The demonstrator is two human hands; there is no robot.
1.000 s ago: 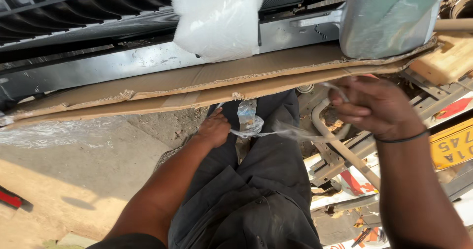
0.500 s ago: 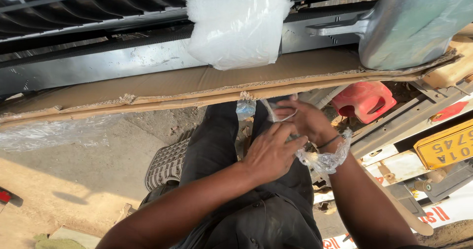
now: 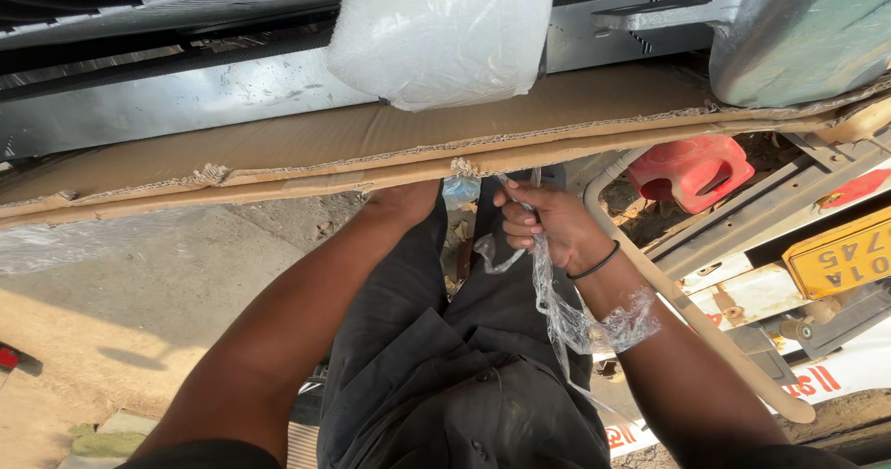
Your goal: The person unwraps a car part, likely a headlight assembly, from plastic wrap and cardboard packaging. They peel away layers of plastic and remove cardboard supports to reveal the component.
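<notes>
This looks like an outdoor car repair yard: a dusty concrete floor, a car bumper, a yellow number plate, and a red can.

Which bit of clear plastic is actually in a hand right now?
The thin clear strip trailing down from the right hand, which grips it. The bubble-wrap pad on the metal part and the film at far left lie untouched.

Red plastic can rt, yellow plate, bubble-wrap bundle up top, concrete floor.
</notes>
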